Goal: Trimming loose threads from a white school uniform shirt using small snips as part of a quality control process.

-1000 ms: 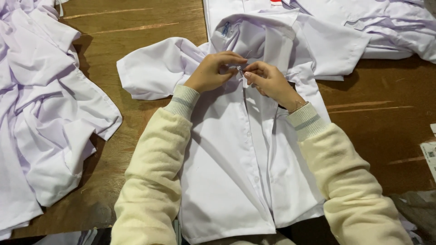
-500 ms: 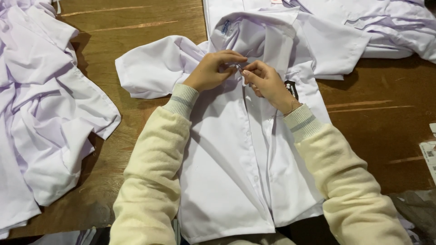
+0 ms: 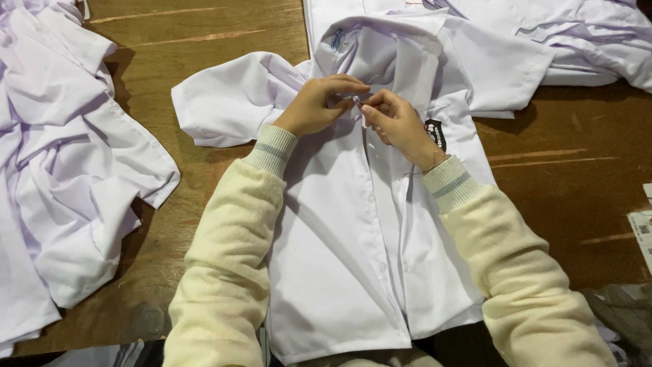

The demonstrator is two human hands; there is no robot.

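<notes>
Hands unmoved since earlier frame; shirt shifted little. Left hand (image 3: 314, 107) and right hand (image 3: 395, 122): fingertips pinched shut on top button area of white short-sleeved cotton shirt (image 3: 353, 272), laid flat front-up on brown wooden table (image 3: 564, 177), placket kept taut for buttoning. Crumpled white garment pile (image 3: 61, 170) left.

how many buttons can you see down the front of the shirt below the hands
3: one button just below the hands, one at mid-placket, one lower down. Others may be hidden under the hands or in folds.
</notes>
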